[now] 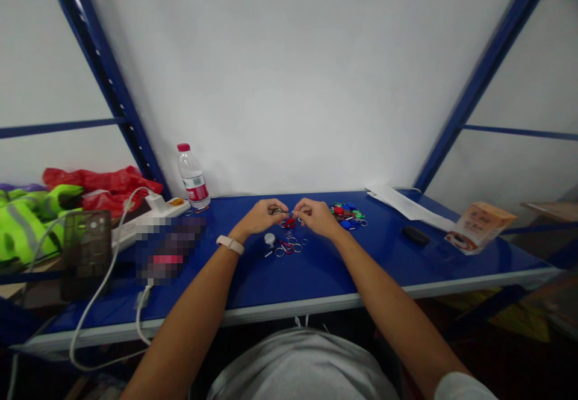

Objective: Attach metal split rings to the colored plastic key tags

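Note:
Above the blue tabletop (pixel 325 285), my left hand (pixel 263 216) is closed in a pinch, with a bit of a metal ring (pixel 277 211) showing at its fingers. My right hand (pixel 318 216) pinches close beside it; what its fingertips hold is too small to make out. Under the fingertips lies a small red piece (pixel 289 223). Nearer me is a loose group of metal key rings (pixel 280 252), a red carabiner (pixel 288 247) and a round silver badge reel (pixel 270 240). Right of my right hand sits a pile of red, green and blue keychain pieces (pixel 347 216).
A water bottle (pixel 194 183) stands at the back left, near a power strip (pixel 135 222) with white cables. A pixelated object (pixel 171 252) lies in front. Rightward are white papers (pixel 409 206), a black oval case (pixel 415 235) and an orange-white box (pixel 479 226).

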Available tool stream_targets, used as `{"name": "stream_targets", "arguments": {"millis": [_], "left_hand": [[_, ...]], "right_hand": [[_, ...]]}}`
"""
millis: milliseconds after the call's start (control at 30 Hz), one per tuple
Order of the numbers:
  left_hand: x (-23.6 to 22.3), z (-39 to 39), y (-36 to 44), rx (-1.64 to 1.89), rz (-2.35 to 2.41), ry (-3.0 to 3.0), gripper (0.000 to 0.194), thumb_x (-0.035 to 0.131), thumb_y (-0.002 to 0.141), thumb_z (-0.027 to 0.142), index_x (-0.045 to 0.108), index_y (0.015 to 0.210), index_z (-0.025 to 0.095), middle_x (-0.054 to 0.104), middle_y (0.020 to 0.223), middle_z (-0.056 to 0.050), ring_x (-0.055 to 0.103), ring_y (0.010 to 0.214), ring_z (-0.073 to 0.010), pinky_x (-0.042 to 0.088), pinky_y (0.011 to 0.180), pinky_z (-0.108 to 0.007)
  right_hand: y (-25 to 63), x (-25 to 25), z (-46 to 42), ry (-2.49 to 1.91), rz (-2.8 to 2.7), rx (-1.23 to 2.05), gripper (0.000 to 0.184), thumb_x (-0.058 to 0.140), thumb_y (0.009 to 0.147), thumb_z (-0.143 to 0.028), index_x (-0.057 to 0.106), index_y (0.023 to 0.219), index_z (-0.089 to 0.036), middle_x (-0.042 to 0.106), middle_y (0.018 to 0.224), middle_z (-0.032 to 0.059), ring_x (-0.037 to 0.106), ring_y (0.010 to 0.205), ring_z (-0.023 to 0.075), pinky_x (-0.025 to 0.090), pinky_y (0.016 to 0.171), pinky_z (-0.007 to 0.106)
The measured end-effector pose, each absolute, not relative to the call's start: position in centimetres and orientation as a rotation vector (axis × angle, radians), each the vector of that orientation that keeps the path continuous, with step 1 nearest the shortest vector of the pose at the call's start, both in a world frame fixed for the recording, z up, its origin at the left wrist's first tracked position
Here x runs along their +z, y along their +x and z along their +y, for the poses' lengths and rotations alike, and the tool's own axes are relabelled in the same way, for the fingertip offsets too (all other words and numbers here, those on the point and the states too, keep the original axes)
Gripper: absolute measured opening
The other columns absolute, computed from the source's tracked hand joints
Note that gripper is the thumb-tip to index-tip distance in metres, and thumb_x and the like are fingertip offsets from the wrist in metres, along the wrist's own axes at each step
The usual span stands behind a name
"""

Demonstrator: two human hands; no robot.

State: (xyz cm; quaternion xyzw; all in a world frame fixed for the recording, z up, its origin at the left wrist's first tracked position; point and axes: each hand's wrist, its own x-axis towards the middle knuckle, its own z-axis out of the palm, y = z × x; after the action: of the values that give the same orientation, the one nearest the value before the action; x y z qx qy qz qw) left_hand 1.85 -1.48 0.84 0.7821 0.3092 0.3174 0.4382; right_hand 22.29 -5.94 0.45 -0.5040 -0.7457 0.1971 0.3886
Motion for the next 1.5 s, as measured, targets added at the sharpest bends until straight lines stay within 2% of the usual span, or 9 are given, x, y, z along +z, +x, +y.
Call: {"name": "stream_targets", "arguments": {"millis": [167, 900, 1167, 1500], "left_hand": [[1.02, -1.61, 1.93, 0.826, 0.711, 1.878, 0.027, 0.068, 0.076, 0.032, 0.06, 0.093, 0.011, 0.066, 0.079, -0.005, 0.061, 0.066, -0.0112, 0.05, 0.066, -0.025], [0.77, -1.63, 2.09, 0.812, 0.7, 1.874, 0.027, 0.069, 0.076, 0.033, 0.06, 0.089, 0.012, 0.068, 0.081, -0.007, 0.064, 0.067, -0.0127, 0.051, 0.066, -0.026], [0.18, -1.42, 1.95, 0.777, 0.73, 1.954, 0.025, 0.068, 0.076, 0.033, 0.062, 0.089, 0.012, 0.069, 0.082, -0.007, 0.066, 0.073, -0.0148, 0.052, 0.067, -0.026], [0.47, -1.52, 2.17, 0.86, 0.686, 1.885, 0.025, 0.069, 0.076, 0.031, 0.059, 0.089, 0.012, 0.067, 0.079, -0.005, 0.063, 0.068, -0.0122, 0.051, 0.066, -0.026]], "right_hand": [[22.2, 0.7, -6.0, -1.308, -1.931, 0.33, 0.018, 0.062, 0.081, -0.033, 0.065, 0.084, -0.015, 0.065, 0.069, 0.0001, 0.053, 0.058, 0.0087, 0.039, 0.057, 0.019], [22.0, 0.54, -6.01, -1.248, -1.906, 0.364, 0.014, 0.064, 0.078, -0.029, 0.066, 0.079, -0.015, 0.065, 0.065, 0.0004, 0.053, 0.055, 0.009, 0.04, 0.054, 0.019], [21.99, 0.68, -6.05, -1.267, -1.833, 0.345, 0.017, 0.064, 0.078, -0.033, 0.065, 0.079, -0.016, 0.065, 0.065, 0.0005, 0.054, 0.054, 0.0094, 0.04, 0.053, 0.02], [22.11, 0.4, -5.87, -1.265, -1.866, 0.314, 0.014, 0.063, 0.078, -0.03, 0.065, 0.078, -0.016, 0.064, 0.064, 0.0003, 0.053, 0.054, 0.0092, 0.04, 0.053, 0.02]]}}
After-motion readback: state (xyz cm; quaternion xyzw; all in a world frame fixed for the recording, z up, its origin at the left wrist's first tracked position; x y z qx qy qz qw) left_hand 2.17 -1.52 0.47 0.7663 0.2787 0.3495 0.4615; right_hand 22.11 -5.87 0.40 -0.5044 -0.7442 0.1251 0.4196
